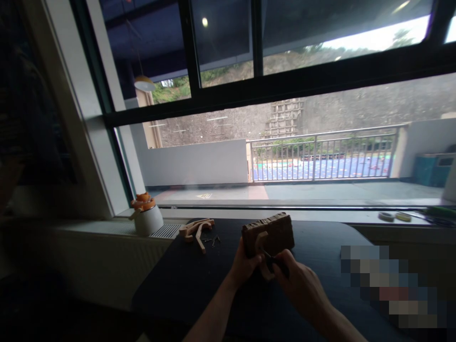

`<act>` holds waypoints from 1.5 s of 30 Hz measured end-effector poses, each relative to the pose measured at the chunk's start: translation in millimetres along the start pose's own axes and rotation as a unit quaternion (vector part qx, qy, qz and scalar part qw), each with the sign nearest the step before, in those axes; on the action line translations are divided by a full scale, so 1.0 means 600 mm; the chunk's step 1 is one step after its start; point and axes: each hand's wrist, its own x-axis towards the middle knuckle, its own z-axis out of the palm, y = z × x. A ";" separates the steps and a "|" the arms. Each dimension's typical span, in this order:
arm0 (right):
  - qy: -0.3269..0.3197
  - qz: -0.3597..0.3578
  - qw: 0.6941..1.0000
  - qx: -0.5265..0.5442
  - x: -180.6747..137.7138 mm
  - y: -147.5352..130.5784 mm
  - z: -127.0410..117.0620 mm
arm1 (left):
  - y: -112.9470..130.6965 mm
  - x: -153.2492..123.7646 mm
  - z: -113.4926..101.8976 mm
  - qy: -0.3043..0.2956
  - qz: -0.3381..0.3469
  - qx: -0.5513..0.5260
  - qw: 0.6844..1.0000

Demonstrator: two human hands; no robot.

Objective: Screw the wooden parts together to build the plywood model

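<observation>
A brown, box-shaped block point(276, 233) with a ridged top edge is tilted above the dark table. A curved wooden piece point(261, 241) lies against its near side. My left hand point(244, 266) is closed round the block's lower left corner, its thumb pressed by the curved piece. My right hand point(297, 278) is closed on the dark handle of a screwdriver point(273, 260), whose thin shaft points at the curved piece. Whether the tip sits in a screw is too small to tell. Several loose wooden pieces point(199, 232) and small screws point(213, 240) lie on the table's left.
The dark table point(178, 285) stands against a window sill point(320, 216). An orange-and-white container point(147, 218) sits on the sill at left. Tape rolls point(386, 216) and a green item point(441, 212) lie at right. A blurred patch point(395, 285) covers the right side.
</observation>
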 end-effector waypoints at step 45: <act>0.026 -0.115 0.982 -0.150 -0.013 0.014 -0.012 | 0.001 -0.002 0.001 0.003 -0.009 -0.011 1.000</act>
